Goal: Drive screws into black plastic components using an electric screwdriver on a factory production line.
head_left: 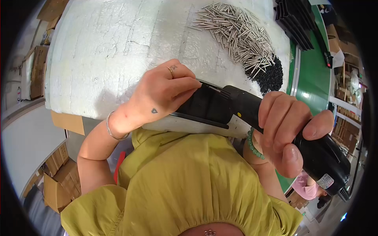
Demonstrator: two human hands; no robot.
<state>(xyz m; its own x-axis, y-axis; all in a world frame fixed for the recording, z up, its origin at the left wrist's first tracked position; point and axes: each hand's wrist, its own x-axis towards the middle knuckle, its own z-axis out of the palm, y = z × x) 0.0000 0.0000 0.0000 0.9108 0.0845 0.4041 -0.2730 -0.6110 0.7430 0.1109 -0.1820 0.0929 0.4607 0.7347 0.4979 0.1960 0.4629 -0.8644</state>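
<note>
My right hand (pixel 285 124) is wrapped round a black electric screwdriver (pixel 325 159) that slants across to the left. Its thin metal bit (pixel 214 89) points at the fingertips of my left hand (pixel 167 88). Those fingers are closed in a pinch, and what they hold is hidden behind them. Under the pinch and the tool's front end lies a flat black piece with a raised rim (pixel 206 108), at the near edge of the padded table. My left hand covers its left end.
White wrapped padding (pixel 106 47) covers the table. A heap of slim metal rods (pixel 236 33) lies at the far right, beside a pile of small black screws (pixel 271 76). Black panels (pixel 295 21) stand on a green surface (pixel 313 82). Another person (pixel 305 185) is at the lower right.
</note>
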